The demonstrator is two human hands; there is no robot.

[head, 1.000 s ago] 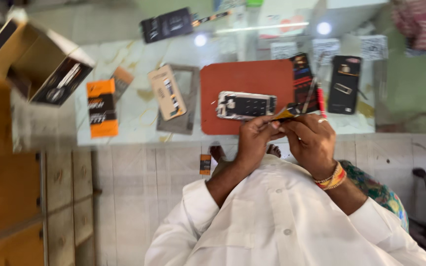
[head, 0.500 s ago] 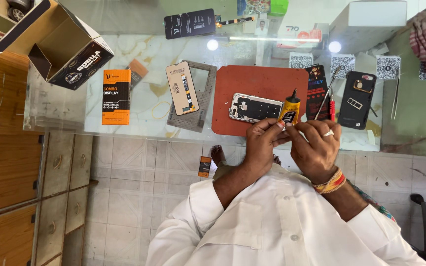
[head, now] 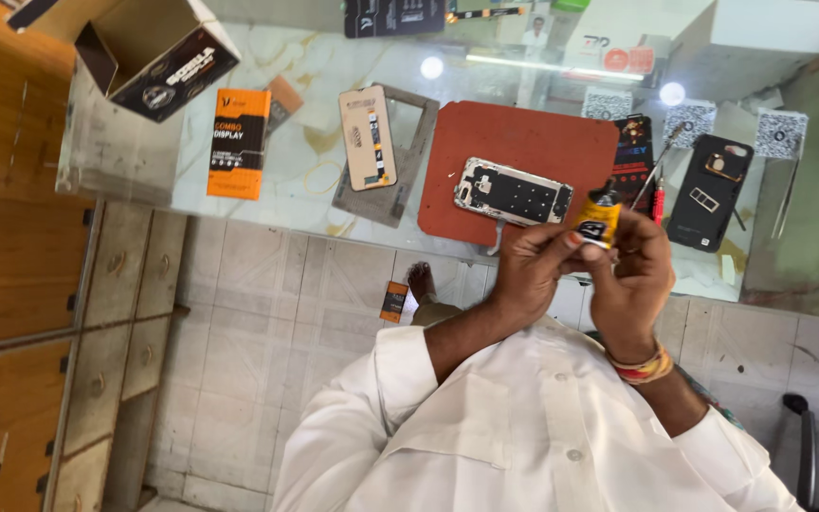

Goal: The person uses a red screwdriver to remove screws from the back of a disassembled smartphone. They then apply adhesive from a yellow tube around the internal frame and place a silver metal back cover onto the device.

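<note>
My left hand [head: 530,264] and my right hand [head: 635,275] meet just in front of the glass table's near edge. Together they grip a small yellow glue tube [head: 599,220] with a black label, its dark tip pointing away from me. My left thumb and fingers pinch the tube's body, and my right fingers curl around its far side. Just beyond the hands an opened phone [head: 514,190] lies with its back off on a red mat [head: 533,137]. Neither hand touches the phone.
On the glass table [head: 125,161] lie an orange display box [head: 239,142], a phone panel [head: 369,137] on a grey frame, a black phone case [head: 710,190], a red-handled screwdriver [head: 657,201] and tweezers [head: 787,199]. An open black carton [head: 158,57] sits far left. Wooden drawers [head: 11,284] stand to the left.
Both hands have drawn the yellow tube back from over the opened phone towards me. My right hand now closes around it. The view has shifted closer.
</note>
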